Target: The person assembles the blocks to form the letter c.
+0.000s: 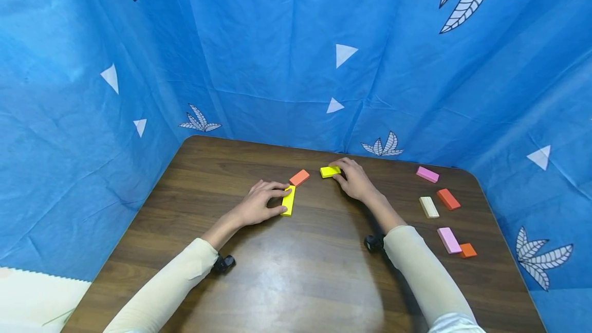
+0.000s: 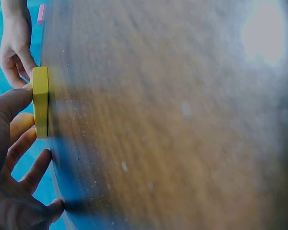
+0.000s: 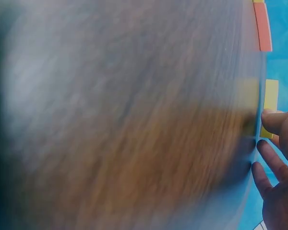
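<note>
Thumb and fingers of the left hand [image 1: 260, 205] pinch a yellow block [image 1: 289, 202] against the wooden table [image 1: 277, 292]. At that grip's far end, a coral block [image 1: 299, 178] lies slantwise, its near corner touching the yellow one or just beside it. Right of these and slightly farther off, the right hand [image 1: 355, 181] pinches a second yellow block [image 1: 329, 172] at its right end. Well apart to the right of both grips lie a deep pink block [image 1: 427, 174], a red block [image 1: 448, 199], a cream block [image 1: 429, 207], a pale pink block [image 1: 449, 240] and an orange block [image 1: 468, 250], the last two close together. Any lettering on the black device [image 1: 224, 264] behind the left grip is too small to read. Beyond both hands, a blue curtain [image 1: 259, 55] bears white triangles and leaves.
</note>
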The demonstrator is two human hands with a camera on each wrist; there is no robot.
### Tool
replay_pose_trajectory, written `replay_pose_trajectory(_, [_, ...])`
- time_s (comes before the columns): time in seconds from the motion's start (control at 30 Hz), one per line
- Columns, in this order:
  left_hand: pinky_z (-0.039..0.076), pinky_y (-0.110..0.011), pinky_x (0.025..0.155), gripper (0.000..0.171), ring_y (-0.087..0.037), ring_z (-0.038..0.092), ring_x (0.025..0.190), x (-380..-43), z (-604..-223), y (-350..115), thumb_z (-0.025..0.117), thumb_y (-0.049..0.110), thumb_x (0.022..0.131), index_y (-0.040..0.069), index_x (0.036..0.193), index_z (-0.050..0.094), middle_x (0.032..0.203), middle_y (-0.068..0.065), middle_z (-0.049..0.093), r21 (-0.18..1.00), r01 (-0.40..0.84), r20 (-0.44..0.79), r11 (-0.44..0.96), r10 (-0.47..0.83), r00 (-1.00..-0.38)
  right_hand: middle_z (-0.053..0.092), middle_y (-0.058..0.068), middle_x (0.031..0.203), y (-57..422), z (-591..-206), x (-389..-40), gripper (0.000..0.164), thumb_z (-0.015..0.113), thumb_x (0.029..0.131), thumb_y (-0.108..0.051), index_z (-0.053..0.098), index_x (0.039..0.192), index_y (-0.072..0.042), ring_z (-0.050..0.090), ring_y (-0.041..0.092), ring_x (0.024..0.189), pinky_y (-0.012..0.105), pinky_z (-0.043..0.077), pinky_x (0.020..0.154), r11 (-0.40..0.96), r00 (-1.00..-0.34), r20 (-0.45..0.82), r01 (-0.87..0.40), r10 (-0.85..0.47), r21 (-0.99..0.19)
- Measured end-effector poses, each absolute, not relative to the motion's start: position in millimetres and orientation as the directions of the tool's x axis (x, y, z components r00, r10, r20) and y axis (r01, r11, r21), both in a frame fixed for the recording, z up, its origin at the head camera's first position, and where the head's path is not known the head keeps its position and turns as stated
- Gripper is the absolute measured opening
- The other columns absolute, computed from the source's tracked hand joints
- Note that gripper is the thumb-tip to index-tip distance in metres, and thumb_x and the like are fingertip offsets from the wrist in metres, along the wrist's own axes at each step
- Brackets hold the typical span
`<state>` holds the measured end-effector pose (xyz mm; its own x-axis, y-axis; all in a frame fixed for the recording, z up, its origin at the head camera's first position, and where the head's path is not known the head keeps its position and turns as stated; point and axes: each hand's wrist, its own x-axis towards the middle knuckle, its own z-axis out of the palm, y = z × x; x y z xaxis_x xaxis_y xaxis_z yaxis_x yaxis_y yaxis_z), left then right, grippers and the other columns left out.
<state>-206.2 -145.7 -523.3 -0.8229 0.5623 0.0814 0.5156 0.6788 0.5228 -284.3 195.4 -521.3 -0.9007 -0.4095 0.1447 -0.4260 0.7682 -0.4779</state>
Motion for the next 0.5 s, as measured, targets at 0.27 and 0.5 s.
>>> replay_pose_trajectory(0.27, [0.018, -0.071, 0.133, 0.054, -0.031, 0.051, 0.148, -206.2, -524.9, -145.8, 0.078, 0.035, 0.100, 0.018, 0.150, 0.066, 0.162, 0.001, 0.057, 0.525, 0.510, 0.081, 0.681, 0.557, -0.827, 0.066, 0.015, 0.143, 184.1, -522.0, -284.5, 0.037, 0.068, 0.107, -0.016, 0.067, 0.143, -0.010, 0.058, 0.040, 0.136, 0.064, 0.045, 0.116, 0.783, -0.917, 0.126, -0.391, -0.379, -0.484])
replay_pose_trajectory(0.5, [0.018, -0.071, 0.134, 0.053, -0.031, 0.051, 0.150, -206.3, -525.5, -145.7, 0.078, 0.035, 0.101, 0.019, 0.150, 0.066, 0.161, 0.002, 0.057, 0.531, 0.507, 0.078, 0.679, 0.556, -0.827, 0.066, 0.013, 0.145, 176.2, -522.4, -285.7, 0.037, 0.069, 0.107, -0.018, 0.067, 0.144, -0.013, 0.058, 0.039, 0.134, 0.062, 0.044, 0.109, 0.793, -0.920, 0.124, -0.385, -0.373, -0.472])
